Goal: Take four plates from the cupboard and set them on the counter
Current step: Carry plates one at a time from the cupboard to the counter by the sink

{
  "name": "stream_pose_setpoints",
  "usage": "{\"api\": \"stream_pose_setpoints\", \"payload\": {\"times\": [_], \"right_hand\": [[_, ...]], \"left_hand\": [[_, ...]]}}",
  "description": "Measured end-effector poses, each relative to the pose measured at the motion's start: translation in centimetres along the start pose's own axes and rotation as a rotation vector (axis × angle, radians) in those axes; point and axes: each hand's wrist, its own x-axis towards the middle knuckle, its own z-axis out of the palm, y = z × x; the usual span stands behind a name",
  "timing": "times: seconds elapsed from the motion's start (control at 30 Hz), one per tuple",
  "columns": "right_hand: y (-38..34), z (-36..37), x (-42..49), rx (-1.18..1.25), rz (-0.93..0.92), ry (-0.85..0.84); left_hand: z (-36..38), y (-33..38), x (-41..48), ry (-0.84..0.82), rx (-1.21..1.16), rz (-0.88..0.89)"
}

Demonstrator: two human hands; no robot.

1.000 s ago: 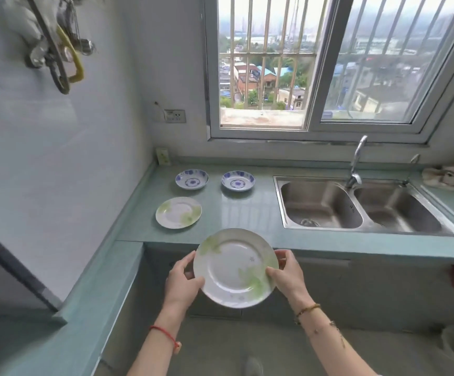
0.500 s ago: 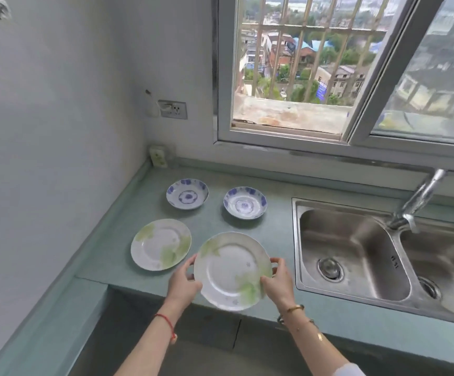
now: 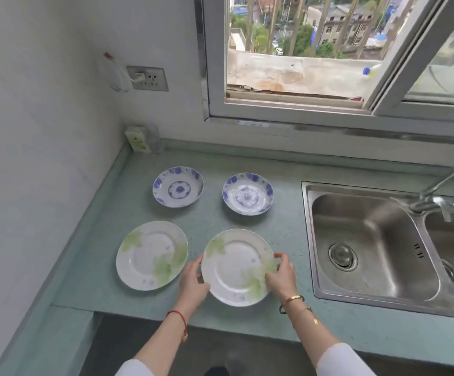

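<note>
Head view: the left hand (image 3: 193, 280) and right hand (image 3: 281, 278) grip the held green-leaf plate (image 3: 236, 267) by opposite rims at the counter (image 3: 280, 234) front; I cannot tell if it rests there. Just left lies a second green-leaf plate (image 3: 151, 255), with two blue-patterned dishes (image 3: 178, 190) behind. The sink (image 3: 369, 213) holds a drain strainer (image 3: 342, 257). Print on the corner box (image 3: 137, 138) is too blurred to read.

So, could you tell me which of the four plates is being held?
The green-leaf plate at front right, nearer the sink: it alone is gripped, by left hand and right hand.
</note>
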Motion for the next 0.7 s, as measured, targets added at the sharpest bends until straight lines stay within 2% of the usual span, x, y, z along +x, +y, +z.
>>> {"api": "stream_pose_setpoints", "payload": {"times": [0.23, 0.6, 0.7], "right_hand": [[-0.2, 1.3, 1.6, -0.052, 0.024, 0.027], [-0.2, 1.7, 1.9, -0.103, 0.04, 0.026], [0.2, 1.9, 1.8, -0.162, 0.011, 0.074]], "left_hand": [[0.0, -0.6, 2.1, -0.043, 0.15, 0.009], [-0.2, -0.5, 2.4, -0.063, 0.185, 0.024], [-0.3, -0.5, 2.0, -0.07, 0.203, 0.01]]}}
